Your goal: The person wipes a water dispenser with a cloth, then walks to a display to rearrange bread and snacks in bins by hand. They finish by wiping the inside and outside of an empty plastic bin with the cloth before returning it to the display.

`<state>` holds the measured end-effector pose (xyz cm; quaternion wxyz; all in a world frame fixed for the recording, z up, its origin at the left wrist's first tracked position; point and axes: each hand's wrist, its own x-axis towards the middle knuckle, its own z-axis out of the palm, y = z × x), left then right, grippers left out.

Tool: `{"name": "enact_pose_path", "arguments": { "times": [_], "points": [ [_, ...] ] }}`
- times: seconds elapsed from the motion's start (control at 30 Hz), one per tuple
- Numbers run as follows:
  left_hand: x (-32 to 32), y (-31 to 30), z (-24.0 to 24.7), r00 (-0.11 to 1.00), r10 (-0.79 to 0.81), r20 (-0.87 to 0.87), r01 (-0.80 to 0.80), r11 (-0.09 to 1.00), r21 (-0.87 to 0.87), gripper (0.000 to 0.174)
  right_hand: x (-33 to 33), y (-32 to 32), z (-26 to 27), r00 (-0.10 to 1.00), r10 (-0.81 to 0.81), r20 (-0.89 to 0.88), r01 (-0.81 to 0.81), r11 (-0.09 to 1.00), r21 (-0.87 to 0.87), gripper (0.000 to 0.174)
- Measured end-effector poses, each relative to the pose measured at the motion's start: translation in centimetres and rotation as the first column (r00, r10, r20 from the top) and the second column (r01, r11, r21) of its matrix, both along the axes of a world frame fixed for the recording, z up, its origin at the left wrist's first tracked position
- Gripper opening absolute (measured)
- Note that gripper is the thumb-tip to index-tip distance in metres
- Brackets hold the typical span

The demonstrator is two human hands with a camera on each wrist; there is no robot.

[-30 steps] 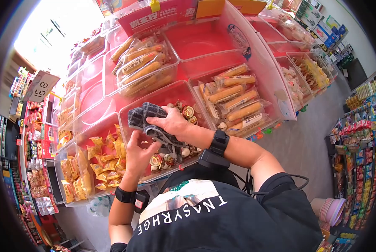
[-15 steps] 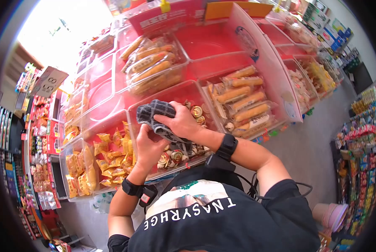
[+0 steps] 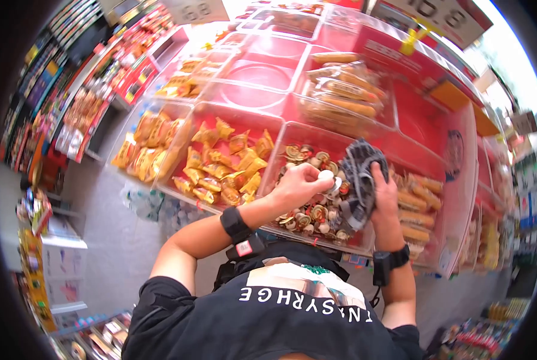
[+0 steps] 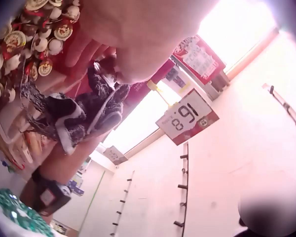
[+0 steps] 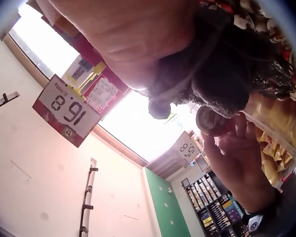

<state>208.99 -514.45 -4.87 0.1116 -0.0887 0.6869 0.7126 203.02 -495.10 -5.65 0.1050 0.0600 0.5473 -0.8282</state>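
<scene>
In the head view my left hand (image 3: 298,183) pinches a small snack cup (image 3: 335,185) with a round lid between thumb and fingertips. Its disc-like lid (image 5: 212,121) shows in the right wrist view. To the right, my right hand (image 3: 385,195) grips a dark grey cloth (image 3: 359,174) with pale checked lines, which hangs bunched beside the cup. Both hands are over a clear plastic bin (image 3: 283,135) holding a pile of similar snack cups (image 3: 316,217). The cloth hides the bin's right part.
Left of the hands, a bin has yellow-wrapped snacks (image 3: 220,171). Wrapped bread sticks (image 3: 343,90) lie behind, and more sticks (image 3: 415,207) on the right. A tall divider panel (image 3: 460,180) edges the display. A price sign (image 4: 187,117) hangs above.
My head view has swung leftward. My left hand, earlier with spread fingers beside the cloth, now pinches a snack cup. The cloth now hangs in my right hand, at the right of the bin.
</scene>
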Motion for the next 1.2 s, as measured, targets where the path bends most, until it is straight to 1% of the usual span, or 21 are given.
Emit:
{"name": "enact_pose_path", "arguments": {
  "times": [0.03,0.07,0.13,0.2,0.23,0.27,0.33,0.43,0.57,0.67,0.7,0.77,0.8,0.83,0.87,0.93,0.97,1.03,1.1,1.13,1.2],
  "points": [
    [-0.4,-0.5,0.4,0.985,-0.057,0.161,0.020,0.975,0.221,0.039,0.5,0.0,0.7,1.000,0.017,0.011,-0.017,1.000,0.007,0.024],
    [-0.9,-1.1,-0.6,0.965,-0.121,0.231,0.006,0.895,0.447,0.038,1.3,-0.1,1.6,0.999,0.032,0.024,-0.032,0.999,0.015,0.025],
    [-1.3,-0.9,-1.3,0.937,-0.162,0.308,-0.076,0.768,0.636,0.033,2.5,-1.0,1.7,0.989,0.127,-0.080,-0.117,0.986,0.117,0.030],
    [-1.3,0.0,-1.9,0.939,-0.248,0.239,0.031,0.751,0.659,0.028,3.4,-2.5,1.0,0.944,0.237,-0.230,-0.172,0.947,0.270,0.033],
    [-1.1,1.1,-1.9,0.952,-0.192,0.240,0.036,0.845,0.534,0.024,4.0,-3.5,0.3,0.925,0.265,-0.273,-0.173,0.932,0.318,0.036],
    [-0.7,1.2,-1.5,0.958,-0.175,0.228,0.006,0.805,0.593,0.021,4.2,-3.8,0.0,0.923,0.264,-0.281,-0.168,0.931,0.323,0.035],
    [-0.1,0.3,-2.5,0.939,-0.259,0.225,0.037,0.727,0.686,0.020,4.2,-4.3,-0.3,0.916,0.262,-0.304,-0.156,0.930,0.333,0.033],
    [0.8,0.1,-4.5,0.919,-0.368,0.138,0.076,0.511,0.856,0.021,3.9,-4.0,-1.0,0.941,0.227,-0.251,-0.166,0.956,0.243,0.025],
    [0.7,0.1,-3.7,0.920,-0.376,0.109,0.076,0.444,0.893,0.025,3.1,-4.1,-1.0,0.978,0.127,-0.163,-0.098,0.979,0.176,0.020],
    [0.2,0.0,-2.8,0.952,-0.298,0.069,0.132,0.604,0.786,0.025,2.1,-3.8,-1.1,0.994,0.082,-0.077,-0.077,0.995,0.062,0.019],
    [0.2,0.3,-2.1,0.980,-0.188,0.061,0.092,0.711,0.697,0.028,1.7,-3.7,-1.1,0.997,0.045,-0.057,-0.045,0.999,0.007,0.020],
    [0.3,0.1,-0.5,0.996,-0.091,-0.025,0.093,0.908,0.408,0.034,0.8,-2.9,-0.9,0.999,-0.040,-0.027,0.039,0.998,-0.055,0.023],
    [0.1,-0.1,0.0,0.995,-0.056,-0.082,0.075,0.967,0.245,0.037,0.5,-2.3,-0.8,0.996,-0.088,-0.015,0.087,0.994,-0.062,0.024],
    [-0.4,-0.3,-1.1,0.977,-0.121,-0.174,0.119,0.993,-0.024,0.044,0.1,-1.4,-0.7,0.991,-0.136,-0.002,0.136,0.988,-0.068,0.026],
    [-0.7,-0.7,-1.4,0.951,-0.145,-0.274,0.088,0.974,-0.210,0.045,-0.5,0.7,-1.4,0.995,-0.100,-0.028,0.098,0.993,-0.058,0.028],
    [-1.3,-2.2,-1.9,0.864,-0.249,-0.438,-0.029,0.843,-0.537,0.047,-0.3,2.5,-0.5,0.987,-0.155,-0.047,0.150,0.985,-0.083,0.027],
    [-2.2,-3.7,-2.5,0.863,-0.249,-0.440,-0.074,0.798,-0.598,0.044,0.1,3.4,0.0,0.982,-0.181,-0.062,0.177,0.982,-0.067,0.027],
    [-4.5,-7.5,-3.8,0.870,-0.263,-0.416,-0.179,0.618,-0.765,0.040,0.6,6.2,0.2,0.970,-0.245,0.008,0.244,0.965,-0.095,0.028],
    [-5.2,-11.5,-3.9,0.962,-0.249,-0.112,-0.008,0.384,-0.923,0.047,1.6,8.8,0.4,0.961,-0.274,0.042,0.277,0.957,-0.084,0.031],
    [-5.2,-13.3,-3.1,0.975,-0.186,0.122,0.183,0.358,-0.916,0.051,2.2,9.7,0.6,0.956,-0.290,0.043,0.293,0.954,-0.072,0.032],
    [-6.1,-16.7,-5.2,0.961,-0.136,0.242,0.263,0.170,-0.950,0.057,2.7,13.4,-1.0,0.951,-0.281,0.126,0.292,0.953,-0.082,0.033]
  ]
}}
